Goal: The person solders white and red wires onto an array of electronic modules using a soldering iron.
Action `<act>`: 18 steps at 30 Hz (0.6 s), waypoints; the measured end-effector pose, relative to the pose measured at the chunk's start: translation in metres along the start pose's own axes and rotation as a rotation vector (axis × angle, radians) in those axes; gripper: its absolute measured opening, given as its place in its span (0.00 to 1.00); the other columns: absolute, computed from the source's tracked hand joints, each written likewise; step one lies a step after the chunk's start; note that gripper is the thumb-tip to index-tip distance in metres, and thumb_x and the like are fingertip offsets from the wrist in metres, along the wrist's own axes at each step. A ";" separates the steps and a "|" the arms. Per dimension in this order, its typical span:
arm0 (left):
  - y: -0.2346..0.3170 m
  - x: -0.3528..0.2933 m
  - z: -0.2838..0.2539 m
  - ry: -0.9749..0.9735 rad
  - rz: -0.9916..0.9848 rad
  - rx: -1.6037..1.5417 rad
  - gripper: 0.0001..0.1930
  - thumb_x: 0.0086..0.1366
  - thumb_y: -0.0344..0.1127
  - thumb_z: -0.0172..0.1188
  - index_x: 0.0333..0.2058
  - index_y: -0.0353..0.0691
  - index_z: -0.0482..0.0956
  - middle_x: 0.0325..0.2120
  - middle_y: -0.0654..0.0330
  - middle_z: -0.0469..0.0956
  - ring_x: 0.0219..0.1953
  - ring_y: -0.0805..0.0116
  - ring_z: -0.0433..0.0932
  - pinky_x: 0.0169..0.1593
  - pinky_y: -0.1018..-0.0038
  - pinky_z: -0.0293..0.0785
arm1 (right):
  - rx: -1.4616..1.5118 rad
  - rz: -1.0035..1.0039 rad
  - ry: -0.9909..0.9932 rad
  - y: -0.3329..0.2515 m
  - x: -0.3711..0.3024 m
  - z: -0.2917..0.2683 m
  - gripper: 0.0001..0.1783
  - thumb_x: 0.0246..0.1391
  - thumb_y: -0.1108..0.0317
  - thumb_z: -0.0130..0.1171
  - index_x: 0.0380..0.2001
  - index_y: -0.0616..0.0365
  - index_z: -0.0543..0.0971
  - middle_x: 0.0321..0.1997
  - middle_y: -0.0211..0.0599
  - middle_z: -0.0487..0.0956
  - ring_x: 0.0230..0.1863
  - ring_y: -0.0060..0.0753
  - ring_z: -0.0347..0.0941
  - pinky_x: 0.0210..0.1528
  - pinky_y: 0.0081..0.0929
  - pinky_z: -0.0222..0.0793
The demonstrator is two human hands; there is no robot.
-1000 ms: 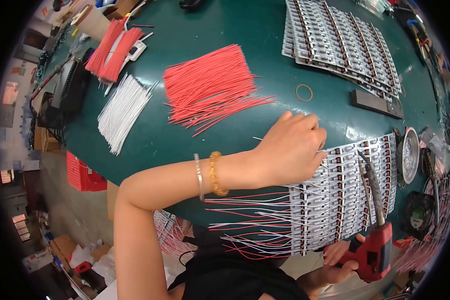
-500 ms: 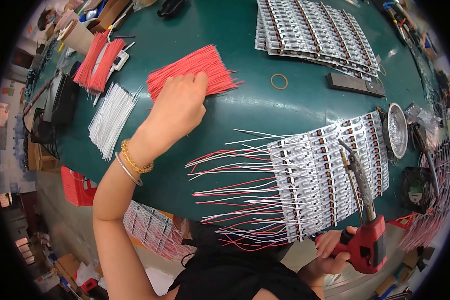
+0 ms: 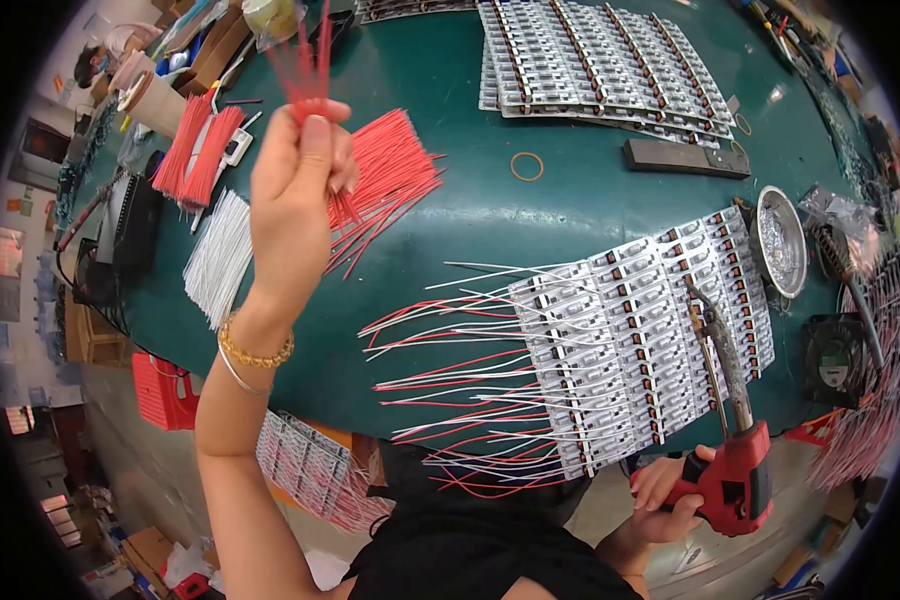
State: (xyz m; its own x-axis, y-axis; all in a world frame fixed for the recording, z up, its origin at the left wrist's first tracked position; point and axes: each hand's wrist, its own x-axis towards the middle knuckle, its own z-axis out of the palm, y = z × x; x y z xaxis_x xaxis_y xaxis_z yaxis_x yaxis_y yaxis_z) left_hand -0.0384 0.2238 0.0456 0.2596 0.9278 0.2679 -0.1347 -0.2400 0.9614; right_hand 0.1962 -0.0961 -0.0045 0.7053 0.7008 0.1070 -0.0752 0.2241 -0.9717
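My left hand (image 3: 300, 165) is closed around a small bunch of red wires (image 3: 308, 62), raised above the table; their upper ends are blurred. Just behind it lies a flat pile of red wires (image 3: 390, 145), a few at its near side splayed loose. In my right hand (image 3: 662, 498), at the table's near edge, is a red soldering gun (image 3: 738, 490). Its long grey barrel and thin feed tube point up over a panel of small metal-and-plastic parts (image 3: 630, 350). Red and white wires (image 3: 460, 390) stick out from that panel's left side.
White wires (image 3: 217, 260) and banded red bundles (image 3: 198, 155) lie at left. More panels (image 3: 600, 65) are stacked at the far side, near a dark bar (image 3: 685, 158) and a rubber band (image 3: 527, 167). A metal bowl (image 3: 778, 243) and small fan (image 3: 832, 365) stand at right.
My left hand has risen off the red pile and moved up and left, taking a bunch of red wires. Some wires in the pile have spread. My right hand keeps the soldering gun nearly still.
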 end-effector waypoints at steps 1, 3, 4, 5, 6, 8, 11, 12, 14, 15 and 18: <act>0.000 -0.003 0.004 -0.003 0.000 0.001 0.12 0.77 0.37 0.42 0.44 0.34 0.69 0.27 0.66 0.66 0.28 0.81 0.64 0.35 0.80 0.65 | 0.003 0.011 0.019 0.000 -0.001 -0.001 0.40 0.58 0.43 0.58 0.60 0.65 0.60 0.13 0.30 0.63 0.14 0.28 0.61 0.22 0.29 0.64; -0.006 -0.012 0.019 0.077 0.070 -0.009 0.12 0.77 0.36 0.41 0.46 0.33 0.67 0.26 0.65 0.66 0.28 0.79 0.63 0.36 0.79 0.66 | 0.007 0.024 0.040 0.002 -0.006 -0.007 0.41 0.58 0.43 0.59 0.60 0.65 0.60 0.14 0.30 0.63 0.14 0.29 0.61 0.23 0.30 0.64; -0.012 -0.016 0.020 0.096 0.085 0.052 0.12 0.77 0.36 0.42 0.46 0.33 0.68 0.26 0.66 0.66 0.29 0.79 0.64 0.37 0.79 0.66 | 0.087 0.029 0.052 0.007 -0.009 -0.014 0.46 0.57 0.46 0.61 0.65 0.64 0.52 0.17 0.35 0.67 0.15 0.31 0.63 0.23 0.33 0.66; -0.020 -0.019 0.020 0.094 0.087 0.053 0.12 0.77 0.36 0.42 0.46 0.33 0.68 0.26 0.66 0.66 0.29 0.79 0.64 0.37 0.79 0.66 | 0.160 0.035 0.066 0.010 -0.010 -0.018 0.53 0.57 0.48 0.63 0.71 0.63 0.44 0.20 0.39 0.71 0.15 0.33 0.64 0.23 0.35 0.68; -0.028 -0.022 0.019 0.089 0.046 0.031 0.11 0.77 0.36 0.42 0.45 0.34 0.69 0.26 0.66 0.66 0.29 0.79 0.64 0.38 0.79 0.66 | 0.163 0.033 0.067 0.011 -0.007 -0.017 0.53 0.57 0.48 0.63 0.71 0.63 0.44 0.20 0.39 0.71 0.15 0.33 0.64 0.23 0.35 0.68; -0.035 -0.024 0.028 0.087 0.026 -0.007 0.11 0.77 0.37 0.42 0.44 0.35 0.70 0.26 0.66 0.66 0.27 0.80 0.63 0.35 0.80 0.66 | 0.055 -0.074 -0.094 0.010 0.003 -0.015 0.37 0.63 0.44 0.52 0.57 0.68 0.60 0.09 0.26 0.62 0.09 0.21 0.58 0.14 0.20 0.59; -0.030 -0.020 0.033 0.008 -0.005 -0.053 0.11 0.76 0.37 0.43 0.43 0.36 0.71 0.26 0.66 0.66 0.25 0.81 0.62 0.30 0.81 0.62 | 0.047 -0.084 -0.064 0.010 0.002 -0.018 0.37 0.63 0.45 0.52 0.57 0.68 0.60 0.10 0.26 0.61 0.09 0.21 0.58 0.14 0.20 0.59; -0.022 -0.021 0.036 0.000 -0.006 -0.064 0.11 0.76 0.37 0.43 0.43 0.36 0.71 0.26 0.66 0.66 0.25 0.81 0.62 0.30 0.81 0.62 | 0.038 -0.090 -0.057 0.009 0.002 -0.018 0.37 0.63 0.45 0.52 0.57 0.68 0.60 0.10 0.26 0.61 0.09 0.21 0.58 0.14 0.20 0.59; -0.008 -0.024 0.043 0.000 -0.012 0.259 0.12 0.76 0.38 0.43 0.41 0.36 0.71 0.25 0.67 0.65 0.24 0.82 0.60 0.27 0.83 0.58 | 0.036 -0.100 -0.100 0.008 0.004 -0.015 0.36 0.63 0.45 0.52 0.57 0.68 0.59 0.10 0.26 0.61 0.08 0.21 0.57 0.14 0.21 0.59; -0.013 -0.023 0.044 -0.008 -0.013 0.246 0.12 0.76 0.38 0.43 0.41 0.36 0.71 0.25 0.67 0.65 0.24 0.82 0.60 0.27 0.83 0.58 | 0.025 -0.105 -0.092 0.007 0.004 -0.014 0.36 0.63 0.45 0.52 0.57 0.68 0.59 0.10 0.26 0.61 0.08 0.21 0.57 0.14 0.21 0.59; -0.030 -0.025 0.039 -0.127 -0.043 0.355 0.13 0.77 0.39 0.43 0.39 0.37 0.71 0.24 0.67 0.65 0.24 0.83 0.58 0.27 0.83 0.57 | 0.052 0.046 -0.105 0.004 0.001 -0.015 0.42 0.58 0.42 0.57 0.60 0.67 0.59 0.10 0.27 0.66 0.12 0.26 0.64 0.21 0.28 0.66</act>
State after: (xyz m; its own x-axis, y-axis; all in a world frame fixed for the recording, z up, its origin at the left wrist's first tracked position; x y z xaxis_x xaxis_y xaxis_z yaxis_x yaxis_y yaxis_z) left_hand -0.0037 0.1963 0.0125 0.3771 0.9018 0.2113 0.2125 -0.3063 0.9279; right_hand 0.2071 -0.1046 -0.0110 0.6227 0.7777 0.0864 -0.1443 0.2227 -0.9641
